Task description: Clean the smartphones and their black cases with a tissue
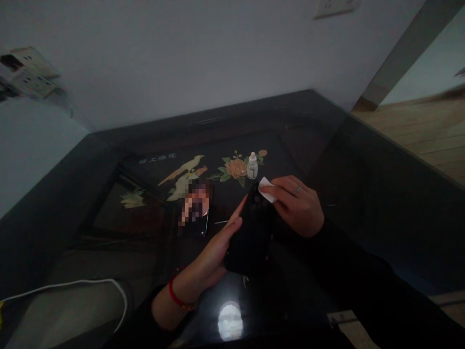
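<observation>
A black smartphone [250, 237] is gripped in my left hand [218, 249], its back with the round camera lenses facing up. My right hand [300, 206] pinches a small white wipe [268, 190] against the phone's top end, beside the lenses. Just beyond the phone stands a small clear bottle [252, 167] with a white cap, upright on the table. To the left lies another phone [198, 213], its lit screen partly blurred out. The fingers of my left hand beneath the phone are mostly hidden.
The glossy dark table [312, 126] has a printed bird and flowers and reflects a bright round light. A white cable [83, 281] curves across its left front. A pale wall [192, 58] runs behind, with a socket box [31, 72] at left and a wall plate [336, 7] above.
</observation>
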`<state>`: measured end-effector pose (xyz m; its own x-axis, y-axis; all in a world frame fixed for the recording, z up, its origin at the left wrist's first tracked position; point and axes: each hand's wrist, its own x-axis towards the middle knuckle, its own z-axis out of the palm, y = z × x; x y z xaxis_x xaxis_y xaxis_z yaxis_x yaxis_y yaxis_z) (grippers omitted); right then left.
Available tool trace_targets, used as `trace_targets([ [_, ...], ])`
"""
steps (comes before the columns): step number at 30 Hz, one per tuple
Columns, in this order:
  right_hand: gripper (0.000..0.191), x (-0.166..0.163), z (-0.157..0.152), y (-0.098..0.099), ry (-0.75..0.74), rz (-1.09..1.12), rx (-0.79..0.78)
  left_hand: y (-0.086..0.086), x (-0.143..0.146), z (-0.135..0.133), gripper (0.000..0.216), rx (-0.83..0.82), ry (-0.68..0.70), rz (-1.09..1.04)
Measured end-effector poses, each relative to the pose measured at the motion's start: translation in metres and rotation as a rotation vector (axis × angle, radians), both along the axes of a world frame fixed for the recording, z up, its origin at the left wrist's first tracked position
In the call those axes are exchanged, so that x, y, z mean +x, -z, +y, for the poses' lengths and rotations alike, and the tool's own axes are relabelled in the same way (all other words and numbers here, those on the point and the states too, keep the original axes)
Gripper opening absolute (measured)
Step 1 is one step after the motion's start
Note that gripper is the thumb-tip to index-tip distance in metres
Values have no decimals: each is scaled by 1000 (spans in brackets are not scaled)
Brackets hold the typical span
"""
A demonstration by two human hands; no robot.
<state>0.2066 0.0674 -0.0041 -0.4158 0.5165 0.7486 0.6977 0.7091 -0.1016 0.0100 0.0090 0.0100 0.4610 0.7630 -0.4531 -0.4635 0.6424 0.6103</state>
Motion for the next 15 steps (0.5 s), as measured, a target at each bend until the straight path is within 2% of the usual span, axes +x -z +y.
trace_targets([
  [5, 22, 4, 3, -1, 46, -10, -61, -3, -2, 3, 53, 90, -119, 57],
  [11, 25, 4, 3, -2, 11, 26, -41, 0, 0, -1, 51, 147, -27, 89],
  [15, 20, 4, 3, -2, 41, 6, -79, -3, 0, 1, 57, 123, -92, 87],
])
